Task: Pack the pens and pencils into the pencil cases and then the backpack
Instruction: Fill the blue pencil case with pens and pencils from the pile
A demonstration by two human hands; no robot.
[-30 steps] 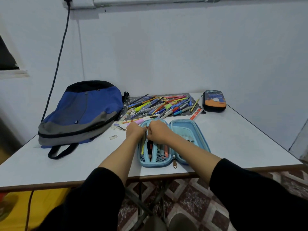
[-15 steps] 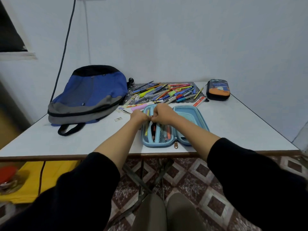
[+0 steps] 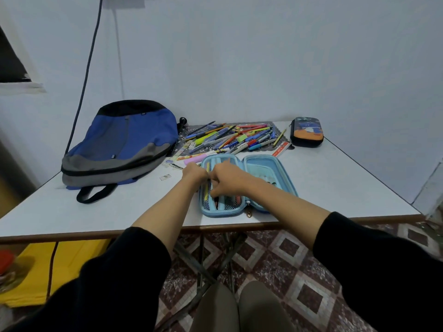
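The light-blue, hard-shell pencil case [image 3: 261, 168] lies open at frame centre on the white tabletop [image 3: 335, 188]. The left hand [image 3: 194, 172] and right hand [image 3: 225, 178] meet over its left half, fingers curled; on what, I cannot tell. The coloured plastic pens [image 3: 230, 137] seem light and slippery: pinch mid-barrel.

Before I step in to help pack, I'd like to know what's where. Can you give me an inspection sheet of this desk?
Surface: white table, brown front edge.
Job's things: pens and pencils heaped on a mat at the back; blue pencil case open flat near the front, a few already in its mesh pocket; dark pencil case closed, far right; backpack lying flat, left.
Clutter: ruler beside the heap; paper scrap near the backpack.
Hands: left hand and right hand together over the open case's left half; fingers curled, grip hidden.
Cables: cable down the wall.
Surroundings: tiled floor; yellow object below, left.
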